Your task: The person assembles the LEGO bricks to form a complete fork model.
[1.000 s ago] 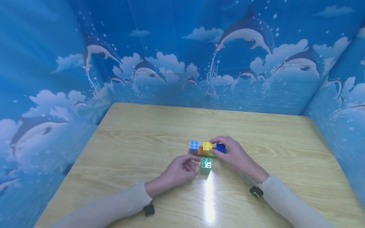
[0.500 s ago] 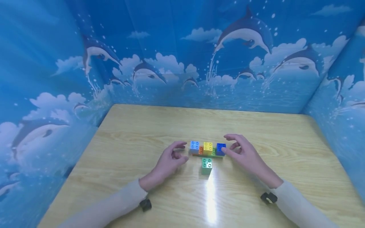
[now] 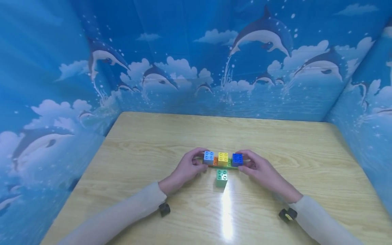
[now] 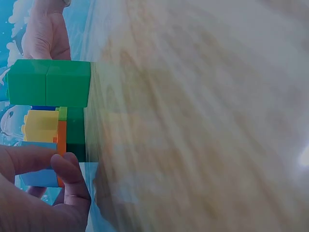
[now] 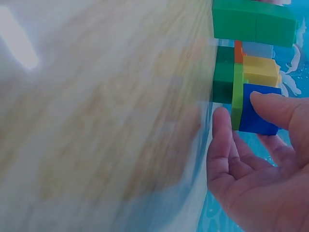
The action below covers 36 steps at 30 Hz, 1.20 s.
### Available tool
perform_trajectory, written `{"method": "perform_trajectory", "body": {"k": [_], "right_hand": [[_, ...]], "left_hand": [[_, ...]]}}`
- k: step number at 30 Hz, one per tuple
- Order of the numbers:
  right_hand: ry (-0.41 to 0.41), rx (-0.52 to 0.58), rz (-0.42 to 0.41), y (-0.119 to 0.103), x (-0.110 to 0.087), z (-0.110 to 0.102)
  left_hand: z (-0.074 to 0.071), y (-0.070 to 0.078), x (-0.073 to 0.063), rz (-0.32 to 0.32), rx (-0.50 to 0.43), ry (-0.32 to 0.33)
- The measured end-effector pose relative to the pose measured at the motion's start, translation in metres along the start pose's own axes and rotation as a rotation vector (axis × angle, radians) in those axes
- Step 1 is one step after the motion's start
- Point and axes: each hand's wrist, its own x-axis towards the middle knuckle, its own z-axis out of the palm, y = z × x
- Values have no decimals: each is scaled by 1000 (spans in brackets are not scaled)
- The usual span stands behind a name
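A toy-brick build stands on the table, with a light blue brick [image 3: 209,157], a yellow brick [image 3: 223,158] and a dark blue brick [image 3: 237,159] along its top. Beneath them run orange [image 4: 62,133] and light green [image 5: 237,92] pieces over a dark green base [image 5: 224,72]. My left hand [image 3: 185,170] pinches the light blue end between thumb and fingers. At the other end, my right hand [image 3: 264,173] holds the dark blue brick, thumb on its near face, fingers behind. A separate stack of two green bricks [image 3: 222,178] stands just in front, touched by neither hand.
The wooden table [image 3: 153,136] stretches around the build, with a bright reflection near its front. A blue dolphin-printed curtain [image 3: 190,68] encloses the back and sides. Black wrist-camera mounts [image 3: 164,209] sit at the sleeves.
My right hand has left the yellow brick for the dark blue one. My left hand drew back leftward from near the green stack, then moved in to the light blue end.
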Motion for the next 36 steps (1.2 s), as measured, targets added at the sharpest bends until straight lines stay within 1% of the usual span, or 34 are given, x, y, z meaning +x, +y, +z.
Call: {"method": "perform_trajectory", "body": {"k": [2,7,11,13,17,22,26,29,32,36], "right_hand": [[-5,-9,11,-1,1,0],[-2,-21,32,-1,2,0],[11,-17,25,-2,2,-2],[24,-16,8,-3,1,-3],[57,-10,-49,-7,-1,-5],[111,-50,-135,-12,-4,-7],[129,-65,-172,-21,-6,-8],[132,-61,-190,-27,-8,-8],[133,-75,-207,-32,-12,-9],[127,-117,-231,-37,-19,-9]], "left_hand": [[1,1,1,-1,17,8],[1,4,2,19,36,22],[0,6,2,36,38,25],[-1,7,1,51,35,29],[-4,12,-2,104,17,20],[-12,20,-8,190,-12,-28],[-19,26,-14,281,-6,-37],[-22,30,-19,338,2,-33],[-23,31,-24,361,-7,-37],[-24,31,-33,362,-23,-45]]}}
